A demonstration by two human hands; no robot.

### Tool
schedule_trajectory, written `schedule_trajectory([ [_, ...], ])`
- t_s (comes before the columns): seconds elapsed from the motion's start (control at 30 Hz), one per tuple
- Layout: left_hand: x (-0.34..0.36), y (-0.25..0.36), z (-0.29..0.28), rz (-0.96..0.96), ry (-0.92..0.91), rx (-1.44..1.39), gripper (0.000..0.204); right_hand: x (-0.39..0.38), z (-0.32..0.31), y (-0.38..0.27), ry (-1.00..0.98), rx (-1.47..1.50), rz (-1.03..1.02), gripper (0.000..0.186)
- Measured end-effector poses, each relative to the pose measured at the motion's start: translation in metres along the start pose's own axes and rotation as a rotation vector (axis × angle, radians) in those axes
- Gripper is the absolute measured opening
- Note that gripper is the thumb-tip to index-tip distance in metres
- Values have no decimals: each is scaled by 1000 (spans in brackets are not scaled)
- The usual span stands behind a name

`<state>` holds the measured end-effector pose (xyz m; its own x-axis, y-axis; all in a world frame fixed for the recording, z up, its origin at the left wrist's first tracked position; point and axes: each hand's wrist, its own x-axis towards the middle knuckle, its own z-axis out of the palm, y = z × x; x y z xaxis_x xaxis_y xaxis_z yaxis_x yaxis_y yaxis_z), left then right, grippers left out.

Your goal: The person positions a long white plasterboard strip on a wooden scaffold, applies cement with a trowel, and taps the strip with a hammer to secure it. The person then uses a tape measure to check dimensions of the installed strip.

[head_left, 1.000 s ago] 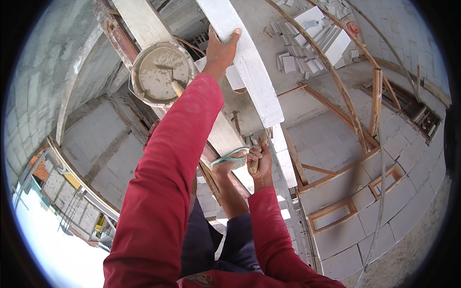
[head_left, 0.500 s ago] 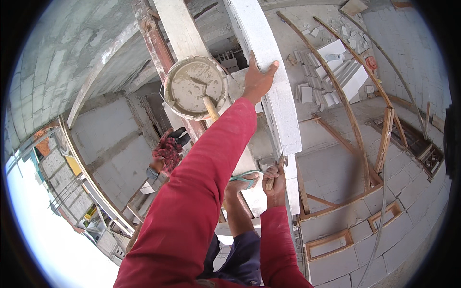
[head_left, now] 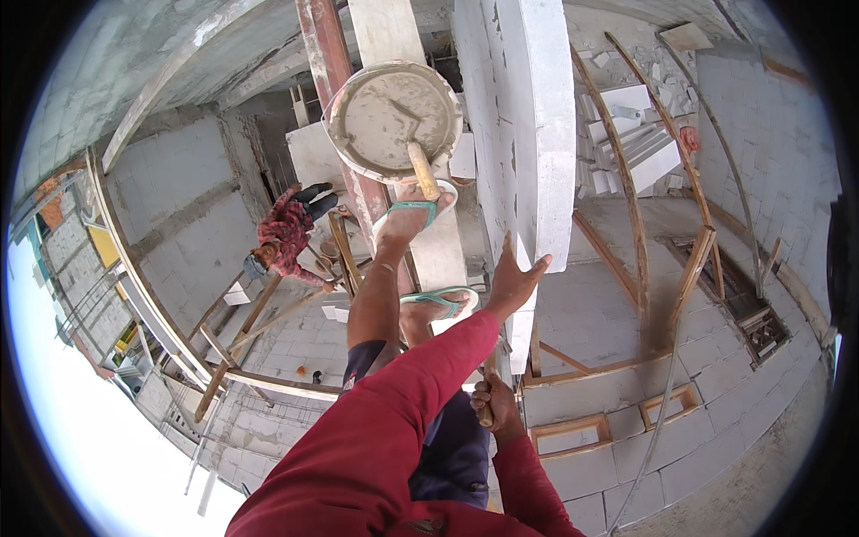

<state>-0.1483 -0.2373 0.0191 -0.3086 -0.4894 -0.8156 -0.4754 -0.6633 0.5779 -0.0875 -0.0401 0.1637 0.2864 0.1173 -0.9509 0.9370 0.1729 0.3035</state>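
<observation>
A long white block (head_left: 553, 134) lies along the top of a narrow block wall (head_left: 490, 116). My left hand (head_left: 514, 285) is at the block's near end, thumb and fingers apart against its side, gripping nothing. Lower down, my right hand (head_left: 498, 407) is closed around a wooden-handled tool (head_left: 486, 415); its working end cannot be made out. Left of the wall stands a bucket (head_left: 335, 134) of wet grey mortar (head_left: 376, 112). A second tool with a wooden handle (head_left: 422, 170) rests in it, its metal end partly sunk in the mortar.
My sandalled feet stand on a pale plank (head_left: 438, 242) beside a reddish beam (head_left: 327, 45), high above the floor. Below left, another person (head_left: 284, 233) in a checked shirt bends over. Timber poles (head_left: 626, 179) and stacked white blocks (head_left: 640, 148) are on the right.
My left hand has come back along the block from its middle to its near end. The right hand with its tool sits lower. The view has shifted, showing both feet and more of the other person.
</observation>
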Motion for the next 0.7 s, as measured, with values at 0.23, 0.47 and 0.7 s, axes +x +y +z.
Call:
schedule_trajectory([
  [0.23,-14,-24,-2,-93,-105,-35,97,-73,-1,7,84,-476,-135,40],
  [0.47,-46,6,0,-17,-210,-33,90,-103,-4,34,52,-306,-191,33],
  [0.7,-141,34,-165,38,-38,454,73,-145,-43,77,0,-309,-284,28],
])
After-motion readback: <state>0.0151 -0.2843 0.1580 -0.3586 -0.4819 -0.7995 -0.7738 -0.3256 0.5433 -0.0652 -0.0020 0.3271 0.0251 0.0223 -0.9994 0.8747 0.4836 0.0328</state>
